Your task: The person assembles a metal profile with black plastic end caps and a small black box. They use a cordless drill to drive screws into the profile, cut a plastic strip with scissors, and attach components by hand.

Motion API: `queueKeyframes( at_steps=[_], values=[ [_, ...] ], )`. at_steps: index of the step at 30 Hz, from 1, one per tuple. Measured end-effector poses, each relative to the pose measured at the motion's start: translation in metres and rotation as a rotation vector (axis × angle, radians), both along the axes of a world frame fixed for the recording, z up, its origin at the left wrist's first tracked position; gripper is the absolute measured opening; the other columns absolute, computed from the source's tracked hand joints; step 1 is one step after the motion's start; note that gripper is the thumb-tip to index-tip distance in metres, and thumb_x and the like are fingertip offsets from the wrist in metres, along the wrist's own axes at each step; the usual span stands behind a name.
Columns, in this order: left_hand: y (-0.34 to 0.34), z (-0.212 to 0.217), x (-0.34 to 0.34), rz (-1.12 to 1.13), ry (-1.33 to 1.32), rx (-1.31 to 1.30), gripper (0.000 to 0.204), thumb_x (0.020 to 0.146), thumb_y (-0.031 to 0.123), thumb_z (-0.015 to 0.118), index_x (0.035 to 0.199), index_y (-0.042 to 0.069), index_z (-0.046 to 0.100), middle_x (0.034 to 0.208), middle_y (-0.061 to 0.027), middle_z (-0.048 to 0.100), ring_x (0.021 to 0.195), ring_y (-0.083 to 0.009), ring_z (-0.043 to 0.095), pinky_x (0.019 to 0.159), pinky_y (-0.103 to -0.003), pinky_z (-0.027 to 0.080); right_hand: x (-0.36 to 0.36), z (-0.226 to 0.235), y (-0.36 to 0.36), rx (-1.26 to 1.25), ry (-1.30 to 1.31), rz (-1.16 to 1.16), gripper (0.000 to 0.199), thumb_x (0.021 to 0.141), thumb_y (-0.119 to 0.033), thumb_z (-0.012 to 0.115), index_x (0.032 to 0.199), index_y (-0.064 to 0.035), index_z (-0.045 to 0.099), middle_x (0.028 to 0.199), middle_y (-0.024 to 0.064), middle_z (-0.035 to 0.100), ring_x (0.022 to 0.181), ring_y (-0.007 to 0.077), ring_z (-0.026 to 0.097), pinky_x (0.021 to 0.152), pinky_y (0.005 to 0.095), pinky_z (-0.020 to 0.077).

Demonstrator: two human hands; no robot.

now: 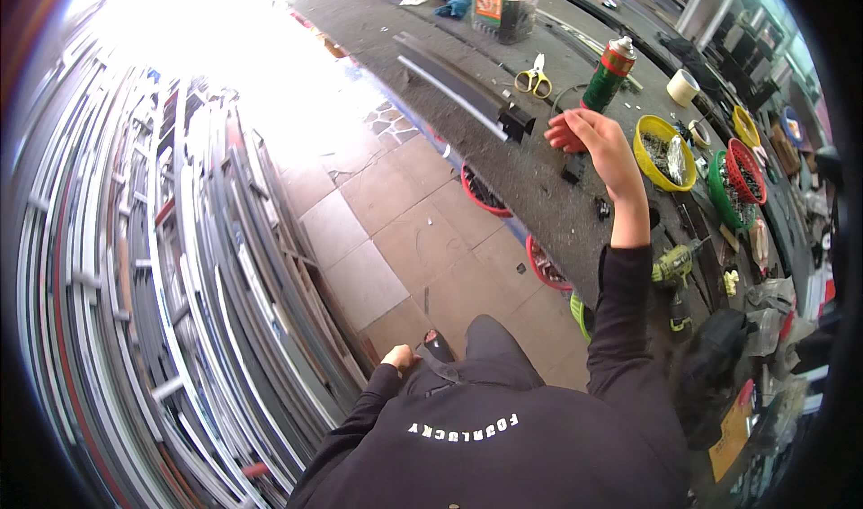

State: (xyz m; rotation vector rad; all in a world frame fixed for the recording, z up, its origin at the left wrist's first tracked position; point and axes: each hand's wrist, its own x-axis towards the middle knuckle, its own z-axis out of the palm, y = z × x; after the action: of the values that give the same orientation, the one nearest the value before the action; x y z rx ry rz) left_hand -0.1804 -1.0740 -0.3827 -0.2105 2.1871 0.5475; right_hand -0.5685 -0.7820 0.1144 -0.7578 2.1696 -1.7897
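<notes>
Benchtop (533, 183) looks laid out for easy reach: small metal bits (654, 147) are kept in a yellow bowl (653, 176), probably so nothing rolls off, and the dark profile (463, 79) is set near the edge, just beside the right hand (593, 142). Nothing's seen gripped there, fingers loosely open; the left hand (399, 357) is held low and curled, but whether anything's inside can't be told. Profile-wise: long, slim, dark grey, pale strip along one side, blocky black end.

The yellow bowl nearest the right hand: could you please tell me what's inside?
The yellow bowl holds small greyish pieces and something crumpled and shiny; its bottom is covered.
</notes>
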Motion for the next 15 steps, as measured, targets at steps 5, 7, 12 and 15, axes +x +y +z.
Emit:
queueKeyframes(
  at_steps=[5,7,12,15],
  values=[
    [-0.04,0.012,-0.115,0.027,0.117,-0.162,0.065,0.068,0.055,0.086,0.086,-0.006,0.074,0.091,-0.0249,0.072,0.087,-0.0377,0.073,0.076,-0.044,0.059,-0.178,-0.061,-0.036,0.398,-0.012,-0.25,0.035,0.098,-0.03,0.064,0.108,0.0038,0.067,0.096,0.0082,0.072,0.086,0.0135,0.067,0.076,0.0275,0.0525],
    [-0.055,0.042,-0.172,0.097,0.33,-0.21,0.059,0.066,0.053,0.087,0.072,-0.004,0.073,0.08,-0.022,0.072,0.074,-0.0336,0.074,0.069,-0.042,0.06,-0.231,-0.094,-0.053,0.695,0.153,-0.445,0.045,0.09,-0.045,0.065,0.097,-0.001,0.07,0.09,0.0218,0.072,0.087,0.0348,0.07,0.079,0.0425,0.0528],
    [-0.089,0.187,-0.316,0.59,0.35,0.147,0.07,0.094,0.061,0.056,0.066,0.0,0.074,0.052,-0.0135,0.06,0.05,-0.0206,0.063,0.059,-0.034,0.054,-0.274,-0.135,-0.083,1.186,0.249,-0.502,0.05,0.093,-0.05,0.06,0.112,-0.005,0.073,0.108,0.0181,0.073,0.102,0.033,0.071,0.083,0.0453,0.0568],
    [-0.106,0.293,-0.372,0.581,0.502,0.586,0.066,0.102,0.05,0.049,0.056,0.003,0.054,0.047,-0.0072,0.046,0.044,-0.016,0.047,0.046,-0.033,0.035,-0.275,-0.132,-0.095,1.331,0.195,-0.494,0.043,0.088,-0.045,0.066,0.107,-0.0074,0.074,0.109,0.0124,0.073,0.1,0.0293,0.072,0.079,0.0421,0.0575]
  ],
)
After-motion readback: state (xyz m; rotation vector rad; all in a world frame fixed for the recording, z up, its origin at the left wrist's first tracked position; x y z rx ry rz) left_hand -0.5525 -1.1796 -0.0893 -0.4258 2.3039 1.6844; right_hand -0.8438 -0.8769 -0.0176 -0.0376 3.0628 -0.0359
